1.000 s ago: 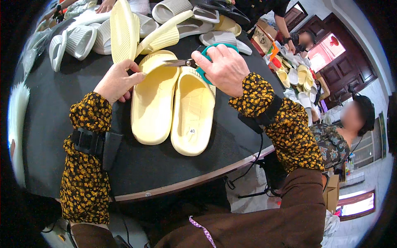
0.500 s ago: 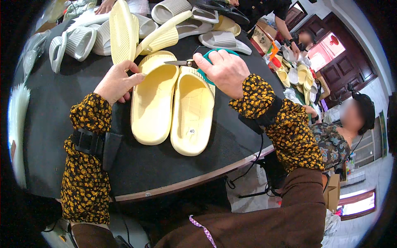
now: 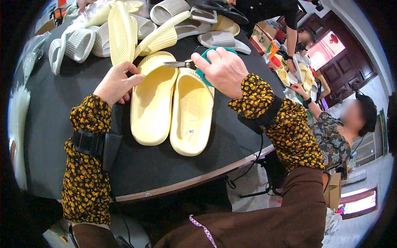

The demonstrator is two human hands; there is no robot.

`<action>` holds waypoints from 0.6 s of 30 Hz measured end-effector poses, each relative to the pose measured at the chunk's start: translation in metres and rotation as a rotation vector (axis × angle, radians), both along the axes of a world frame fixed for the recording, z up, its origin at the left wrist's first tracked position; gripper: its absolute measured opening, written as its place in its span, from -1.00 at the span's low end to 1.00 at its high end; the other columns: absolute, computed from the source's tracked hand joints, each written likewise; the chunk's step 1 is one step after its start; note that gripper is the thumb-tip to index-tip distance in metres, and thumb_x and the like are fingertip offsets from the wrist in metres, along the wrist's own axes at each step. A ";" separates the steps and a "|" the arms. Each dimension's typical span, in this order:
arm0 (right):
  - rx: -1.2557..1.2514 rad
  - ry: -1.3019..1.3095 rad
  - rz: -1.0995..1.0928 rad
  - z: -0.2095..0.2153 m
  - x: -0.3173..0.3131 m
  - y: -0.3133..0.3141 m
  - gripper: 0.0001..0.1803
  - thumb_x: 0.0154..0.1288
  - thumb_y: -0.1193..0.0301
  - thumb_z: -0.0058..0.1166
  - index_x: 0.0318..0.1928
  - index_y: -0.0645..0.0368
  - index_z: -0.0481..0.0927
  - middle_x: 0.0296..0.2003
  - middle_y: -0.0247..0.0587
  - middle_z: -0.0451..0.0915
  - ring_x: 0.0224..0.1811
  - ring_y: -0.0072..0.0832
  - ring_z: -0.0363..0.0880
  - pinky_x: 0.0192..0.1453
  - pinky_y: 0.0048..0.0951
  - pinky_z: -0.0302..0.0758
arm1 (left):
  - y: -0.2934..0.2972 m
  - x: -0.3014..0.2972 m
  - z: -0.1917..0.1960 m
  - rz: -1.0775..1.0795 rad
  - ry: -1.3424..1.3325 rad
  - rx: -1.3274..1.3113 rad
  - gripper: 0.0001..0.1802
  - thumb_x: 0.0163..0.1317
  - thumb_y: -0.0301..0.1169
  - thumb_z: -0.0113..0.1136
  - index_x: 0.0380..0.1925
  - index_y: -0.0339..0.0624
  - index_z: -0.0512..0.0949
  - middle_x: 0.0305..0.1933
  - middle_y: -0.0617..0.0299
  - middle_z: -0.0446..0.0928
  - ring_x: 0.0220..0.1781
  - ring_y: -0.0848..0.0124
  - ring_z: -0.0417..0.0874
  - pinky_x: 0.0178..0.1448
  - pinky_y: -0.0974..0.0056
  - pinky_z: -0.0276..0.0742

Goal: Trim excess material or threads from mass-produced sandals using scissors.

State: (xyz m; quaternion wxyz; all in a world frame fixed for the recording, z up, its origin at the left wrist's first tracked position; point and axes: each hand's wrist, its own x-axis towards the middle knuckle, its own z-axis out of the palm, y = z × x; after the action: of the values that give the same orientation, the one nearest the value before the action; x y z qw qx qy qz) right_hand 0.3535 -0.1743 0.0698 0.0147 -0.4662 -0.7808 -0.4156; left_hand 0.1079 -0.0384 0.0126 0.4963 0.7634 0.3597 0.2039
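Note:
Two pale yellow slide slippers lie side by side on the dark table, heels toward me. My left hand is closed on the outer edge of the left slipper, thumb by its strap and the other fingers partly hidden at its side. In my right hand are teal-handled scissors. Their blades point left, across the strap of the left slipper; whether they touch it I cannot tell. The right slipper, with a small sticker on its heel, sits below my right hand, which hides part of its toe.
Just beyond, another yellow slipper stands on end beside a tilted yellow slipper. Several grey slippers are heaped along the far side. Clear plastic bags lie at left. A co-worker sits at right near piled slippers.
My hands, the scissors and the slipper pair stay nearly still. At right, the co-worker's arm has reached out toward the piled slippers. Yellowish items now show in the plastic at the far left.

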 end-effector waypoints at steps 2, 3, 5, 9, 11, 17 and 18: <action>-0.052 0.042 -0.057 -0.002 0.000 -0.002 -0.63 0.04 0.40 0.12 -0.07 0.10 0.48 -0.48 -0.25 0.43 -0.38 -0.34 0.49 -0.32 -0.37 0.49 | 0.000 0.001 0.000 0.014 0.014 0.001 -0.73 0.20 -0.28 0.15 -0.25 -0.22 0.40 -0.68 0.37 0.37 -0.77 0.60 0.37 -0.75 0.48 0.28; -0.052 0.042 -0.059 -0.002 -0.001 -0.005 -0.63 0.04 0.40 0.12 -0.07 0.10 0.48 -0.48 -0.25 0.43 -0.38 -0.34 0.49 -0.32 -0.37 0.49 | 0.000 0.002 0.000 0.012 0.013 0.001 -0.73 0.20 -0.28 0.15 -0.25 -0.22 0.40 -0.68 0.37 0.37 -0.77 0.60 0.37 -0.75 0.48 0.28; -0.106 0.056 -0.139 -0.001 -0.002 -0.009 -0.73 0.11 0.37 -0.01 -0.14 0.13 0.45 -0.50 -0.21 0.48 -0.40 -0.31 0.54 -0.38 -0.36 0.52 | -0.001 0.003 0.000 -0.001 -0.004 -0.004 -0.73 0.20 -0.27 0.16 -0.24 -0.22 0.40 -0.68 0.36 0.37 -0.77 0.60 0.37 -0.75 0.48 0.28; -0.169 0.259 -0.117 -0.002 0.002 -0.010 -0.72 0.13 0.36 0.02 -0.13 0.14 0.43 -0.50 -0.14 0.51 -0.39 -0.22 0.57 -0.36 -0.28 0.54 | -0.001 0.003 0.001 0.012 0.013 -0.003 -0.73 0.20 -0.28 0.15 -0.23 -0.21 0.39 -0.68 0.36 0.37 -0.77 0.60 0.37 -0.75 0.48 0.28; -0.193 0.377 -0.105 -0.003 0.001 -0.009 -0.71 0.13 0.35 0.04 -0.12 0.12 0.42 -0.47 -0.07 0.54 -0.37 -0.14 0.57 -0.33 -0.21 0.54 | 0.000 0.001 0.001 0.006 0.011 -0.007 -0.73 0.20 -0.28 0.15 -0.23 -0.21 0.39 -0.67 0.36 0.38 -0.76 0.60 0.38 -0.74 0.48 0.28; -0.209 0.610 -0.091 0.005 -0.023 -0.011 -0.67 0.09 0.43 0.11 -0.08 0.07 0.46 -0.42 -0.12 0.54 -0.33 -0.19 0.56 -0.27 -0.26 0.51 | 0.005 -0.001 0.006 0.015 0.017 -0.009 -0.68 0.14 -0.25 0.18 -0.21 -0.21 0.42 -0.61 0.32 0.40 -0.71 0.58 0.40 -0.70 0.46 0.32; -0.201 0.616 -0.090 0.006 -0.028 -0.013 -0.67 0.09 0.43 0.11 -0.08 0.07 0.46 -0.42 -0.12 0.54 -0.33 -0.19 0.56 -0.27 -0.26 0.51 | 0.006 -0.003 0.006 0.012 0.023 -0.001 -0.68 0.14 -0.25 0.18 -0.21 -0.21 0.42 -0.61 0.32 0.40 -0.71 0.58 0.40 -0.70 0.46 0.32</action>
State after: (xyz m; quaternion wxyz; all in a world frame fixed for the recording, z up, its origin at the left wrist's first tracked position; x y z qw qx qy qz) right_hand 0.3258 -0.1869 0.0754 0.1857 -0.6033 -0.7553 -0.1762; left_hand 0.1051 -0.0325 0.0187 0.4913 0.7631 0.3701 0.1981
